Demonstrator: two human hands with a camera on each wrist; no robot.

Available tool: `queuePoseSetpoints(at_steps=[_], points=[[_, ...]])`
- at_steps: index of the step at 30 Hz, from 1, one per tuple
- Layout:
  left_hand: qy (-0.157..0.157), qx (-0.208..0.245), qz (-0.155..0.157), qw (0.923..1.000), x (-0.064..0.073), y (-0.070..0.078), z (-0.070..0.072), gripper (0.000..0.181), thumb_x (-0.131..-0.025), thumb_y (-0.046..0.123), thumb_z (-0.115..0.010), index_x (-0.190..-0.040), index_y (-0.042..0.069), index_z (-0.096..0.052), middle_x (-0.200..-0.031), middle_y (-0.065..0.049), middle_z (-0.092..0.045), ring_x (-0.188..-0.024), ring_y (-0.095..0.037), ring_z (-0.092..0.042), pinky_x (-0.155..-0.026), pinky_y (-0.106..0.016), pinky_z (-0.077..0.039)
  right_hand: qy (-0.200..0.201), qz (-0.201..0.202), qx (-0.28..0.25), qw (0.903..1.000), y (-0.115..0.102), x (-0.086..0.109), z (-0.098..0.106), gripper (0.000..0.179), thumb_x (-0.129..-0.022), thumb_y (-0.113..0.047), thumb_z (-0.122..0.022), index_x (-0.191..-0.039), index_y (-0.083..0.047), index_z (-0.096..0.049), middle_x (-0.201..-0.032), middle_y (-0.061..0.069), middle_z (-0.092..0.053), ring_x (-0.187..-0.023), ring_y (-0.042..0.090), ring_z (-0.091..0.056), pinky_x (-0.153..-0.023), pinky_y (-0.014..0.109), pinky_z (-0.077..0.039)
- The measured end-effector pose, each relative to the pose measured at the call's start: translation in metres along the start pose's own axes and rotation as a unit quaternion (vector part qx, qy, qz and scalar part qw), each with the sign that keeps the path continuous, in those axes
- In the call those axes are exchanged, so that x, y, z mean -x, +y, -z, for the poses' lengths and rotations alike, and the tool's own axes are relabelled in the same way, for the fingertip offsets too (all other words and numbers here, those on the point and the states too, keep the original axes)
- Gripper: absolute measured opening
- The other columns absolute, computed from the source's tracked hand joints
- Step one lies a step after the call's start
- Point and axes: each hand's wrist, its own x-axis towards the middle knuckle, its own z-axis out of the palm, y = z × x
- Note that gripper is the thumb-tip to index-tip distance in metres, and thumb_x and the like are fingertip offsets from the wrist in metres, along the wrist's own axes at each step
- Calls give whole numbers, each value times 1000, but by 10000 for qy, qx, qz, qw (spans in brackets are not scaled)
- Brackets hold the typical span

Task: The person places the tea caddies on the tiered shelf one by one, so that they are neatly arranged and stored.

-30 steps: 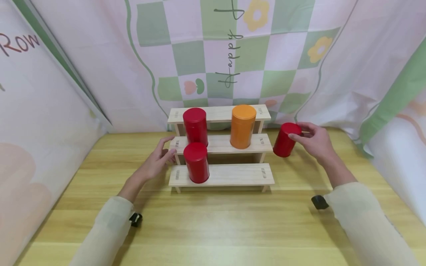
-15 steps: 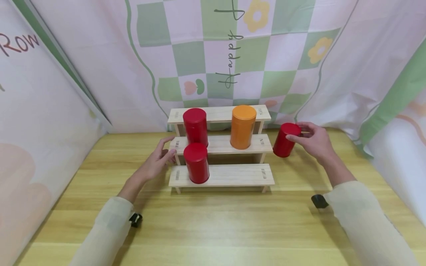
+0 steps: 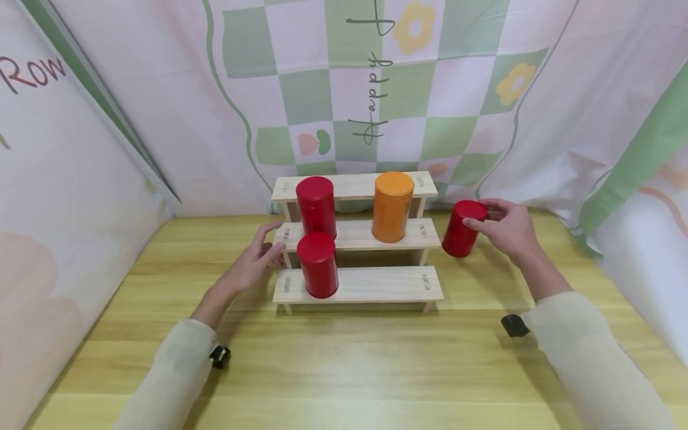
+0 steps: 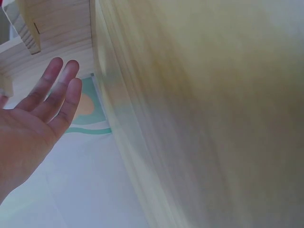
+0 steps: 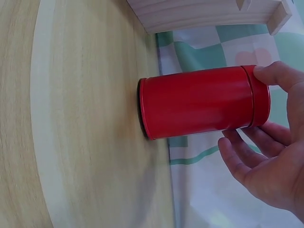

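Right of a three-tier wooden rack (image 3: 387, 289), my right hand (image 3: 507, 230) holds a red lidded tin (image 3: 460, 230). In the right wrist view, thumb and fingers grip the tin (image 5: 199, 102) around its lid end; its base is at the tabletop. My left hand (image 3: 249, 260) is at the left end of the middle tier, thumb and index finger by the board's edge. Three of its fingers (image 4: 59, 92) extend loosely in the left wrist view. One red tin (image 3: 316, 206) and an orange tin (image 3: 393, 208) stand on the middle tier; another red tin (image 3: 318, 266) stands on the lowest.
The rack stands on a wood-grain table (image 3: 344, 358), close to a patterned curtain (image 3: 355, 89) at the back. Cloth also hangs along the left and right sides. A small black device (image 3: 219, 356) is at the left cuff, another black device (image 3: 515, 325) at the right cuff.
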Motion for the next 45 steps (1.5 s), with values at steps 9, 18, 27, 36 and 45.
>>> queuePoseSetpoints(at_steps=[9,18,27,36,45], points=[[11,78,18,10000,1,1,0,52,-108,38,-39,-155,27,-20,-106,-22,-69,-98,-32,-66,-80,-46,-54,168,106,95,9998,-5,6,4,77,-90,-52,-66,-148,-6,-43,-141,23,-51,-129,41,-48,-71,14,-44],[19,81,24,10000,1,0,-1,52,-107,39,-39,-155,27,-20,-106,-22,-69,-97,-31,-66,-80,-46,-54,276,290,49,9992,-12,14,10,76,-89,-52,-68,-145,-6,-46,-139,23,-52,-123,40,-51,-65,9,-45],[9,82,5,10000,1,-1,-1,53,-107,38,-39,-155,26,-19,-105,-22,-69,-97,-32,-65,-80,-46,-54,521,531,-55,9972,-16,22,18,67,-88,-46,-71,-142,-9,-53,-122,6,-63,-89,1,-56,-65,9,-50],[28,73,-1,10000,0,-1,-1,52,-107,40,-38,-155,28,-20,-104,-21,-69,-97,-31,-65,-80,-46,-54,669,675,-283,9951,-24,32,24,63,-88,-41,-72,-139,-7,-55,-92,-28,-52,-79,-10,-56,-66,8,-50],[2,123,21,9999,1,-1,0,52,-107,40,-39,-154,29,-20,-103,-22,-69,-97,-32,-65,-78,-46,-55,585,625,-668,9941,-32,40,27,64,-90,-36,-71,-142,-5,-51,-104,-24,-53,-89,-13,-55,-70,5,-50]])
